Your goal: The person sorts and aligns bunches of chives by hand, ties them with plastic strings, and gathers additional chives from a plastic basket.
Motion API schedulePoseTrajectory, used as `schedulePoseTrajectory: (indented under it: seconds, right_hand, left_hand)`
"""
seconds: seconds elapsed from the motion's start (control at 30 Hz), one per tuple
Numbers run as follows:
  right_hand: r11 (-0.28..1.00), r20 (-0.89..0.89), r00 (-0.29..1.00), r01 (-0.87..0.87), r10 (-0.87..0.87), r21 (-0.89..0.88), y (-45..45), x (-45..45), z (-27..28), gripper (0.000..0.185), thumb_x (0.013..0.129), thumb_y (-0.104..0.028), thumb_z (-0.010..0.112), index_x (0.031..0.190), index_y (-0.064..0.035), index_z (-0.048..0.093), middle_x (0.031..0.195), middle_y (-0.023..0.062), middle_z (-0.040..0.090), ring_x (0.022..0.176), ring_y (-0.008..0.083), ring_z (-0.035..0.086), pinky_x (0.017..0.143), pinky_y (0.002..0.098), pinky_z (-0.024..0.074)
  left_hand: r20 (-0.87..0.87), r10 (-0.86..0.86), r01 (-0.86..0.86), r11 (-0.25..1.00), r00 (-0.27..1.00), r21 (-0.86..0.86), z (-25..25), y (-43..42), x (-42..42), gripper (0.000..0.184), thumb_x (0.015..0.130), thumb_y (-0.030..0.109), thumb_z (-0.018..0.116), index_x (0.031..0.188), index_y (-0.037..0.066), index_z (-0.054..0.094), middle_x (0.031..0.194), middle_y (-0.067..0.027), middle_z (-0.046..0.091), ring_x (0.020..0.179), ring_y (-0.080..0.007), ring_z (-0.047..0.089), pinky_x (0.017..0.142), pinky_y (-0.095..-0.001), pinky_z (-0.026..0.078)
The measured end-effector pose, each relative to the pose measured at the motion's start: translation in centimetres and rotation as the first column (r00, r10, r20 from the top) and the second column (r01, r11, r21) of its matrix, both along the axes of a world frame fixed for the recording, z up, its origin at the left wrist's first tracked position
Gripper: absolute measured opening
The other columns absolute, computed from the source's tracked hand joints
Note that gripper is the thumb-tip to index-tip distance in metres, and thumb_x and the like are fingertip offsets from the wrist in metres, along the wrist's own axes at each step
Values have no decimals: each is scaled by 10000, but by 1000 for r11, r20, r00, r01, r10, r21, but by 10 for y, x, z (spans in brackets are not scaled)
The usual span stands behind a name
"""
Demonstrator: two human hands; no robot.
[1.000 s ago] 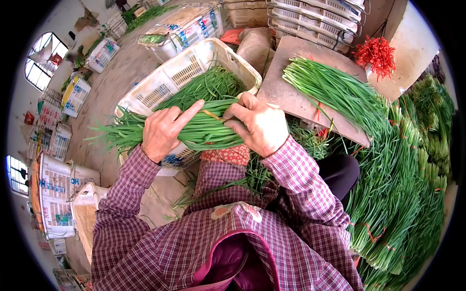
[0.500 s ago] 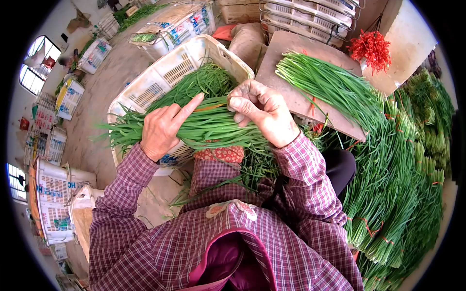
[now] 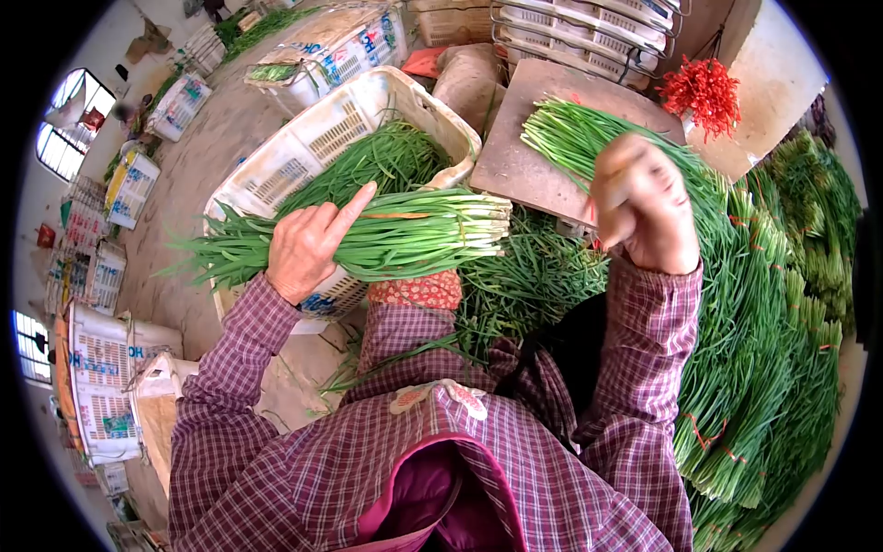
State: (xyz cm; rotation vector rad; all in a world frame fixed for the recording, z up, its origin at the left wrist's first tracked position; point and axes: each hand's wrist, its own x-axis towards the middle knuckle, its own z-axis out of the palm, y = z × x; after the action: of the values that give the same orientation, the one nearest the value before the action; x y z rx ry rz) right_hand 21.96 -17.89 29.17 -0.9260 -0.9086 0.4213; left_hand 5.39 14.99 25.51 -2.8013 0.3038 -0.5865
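Observation:
My left hand (image 3: 308,241) grips a bundle of garlic chives (image 3: 418,239) from above, its index finger stretched out along the stalks. Pale cut ends point right, and the leafy tips hang to the left over the white basket. One orange-brown blade (image 3: 395,215) lies on top of the held stalks. Away to the right, my right hand (image 3: 644,202) is raised and smeared by motion, so its fingers cannot be read. It hovers in front of a second bundle of chives (image 3: 561,138) on a brown board (image 3: 515,156) and partly hides it.
Loose chives fill part of the white basket (image 3: 267,175); more loose greens (image 3: 529,271) lie below the board. Tied chive bundles (image 3: 736,386) are heaped on my right. A cluster of red ties (image 3: 701,97) hangs beyond the board. Stacked crates (image 3: 589,37) stand behind.
My right hand has left the bundle's cut ends and moved right, towards the board. Those pale ends now show. My left hand stays on the bundle, almost in place.

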Motion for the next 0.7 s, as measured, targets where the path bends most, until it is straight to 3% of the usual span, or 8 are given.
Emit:
schedulePoseTrajectory:
  seconds: [0.07, 0.1, 0.13, 0.17, 0.33, 0.47, 0.57, 0.7]
  right_hand:
    - [772, 185, 973, 221, -136, -596, 5, -10, -3, 263, 965, -248, 563, 1023, -14, 669, 783, 74, 685, 571, 90, 613, 510, 217, 485]
    - [681, 391, 900, 410, -194, -607, 18, -15, -20, 238, 921, -233, 623, 970, -14, 702, 801, 106, 702, 622, 154, 660, 565, 285, 527]
    - [712, 705, 665, 617, -247, -333, 34, -13, -44, 184, 880, -199, 656, 912, -26, 711, 809, 127, 704, 676, 229, 687, 618, 338, 547]
    - [725, 728, 616, 643, -300, -246, 50, -21, -54, 149, 851, -208, 672, 899, -72, 710, 834, 121, 707, 699, 269, 688, 652, 360, 552]
    - [661, 761, 612, 665, -215, -348, 107, -55, -71, 147, 774, -217, 712, 877, -116, 684, 850, 99, 652, 733, 308, 661, 649, 424, 522]
    - [664, 775, 623, 625, -107, -411, 128, -61, -92, 168, 736, -195, 731, 852, -100, 655, 902, 96, 651, 793, 304, 659, 678, 425, 519]
    - [700, 811, 565, 641, -154, -314, 134, -63, -112, 158, 746, -201, 707, 834, -88, 639, 861, 115, 662, 766, 315, 660, 667, 431, 520]
    - [729, 673, 738, 486, -47, -482, 135, -53, -129, 167, 798, -195, 650, 874, -51, 619, 788, 163, 666, 726, 358, 651, 658, 443, 515]
  left_hand:
    - [-13, -16, 16, 999, 1000, 28, -2, 0, 0, 931, 601, -77, 627, 1467, 181, 400, 692, -46, 413, 630, -218, 520, 578, -362, 451]
    - [-15, -16, 16, 999, 1000, 29, -2, -2, 1, 931, 601, -77, 627, 1467, 181, 400, 692, -46, 413, 630, -218, 520, 578, -362, 451]
    - [-8, -32, 32, 999, 999, -3, -3, -5, 1, 935, 582, -81, 636, 1456, 168, 417, 682, -54, 416, 617, -229, 517, 570, -367, 447]
    - [-2, -47, 47, 998, 999, -35, -3, -8, 2, 939, 562, -86, 645, 1446, 155, 434, 673, -61, 419, 604, -240, 514, 563, -372, 442]
    - [-10, -61, 61, 998, 998, -34, -14, -13, -5, 924, 572, -63, 665, 1443, 141, 434, 677, -55, 425, 613, -225, 521, 571, -360, 453]
    - [-99, -12, 8, 999, 995, -37, -35, -11, -17, 866, 643, -40, 627, 1458, 161, 410, 720, -32, 458, 663, -194, 555, 622, -339, 489]
    - [-134, -6, 0, 999, 991, -47, -54, -12, -23, 831, 659, -33, 598, 1451, 143, 417, 717, -38, 463, 675, -208, 561, 641, -344, 497]
    - [-126, -23, 6, 991, 992, -133, -69, -11, -29, 832, 669, -38, 600, 1458, 133, 398, 738, -51, 491, 692, -221, 572, 672, -354, 508]
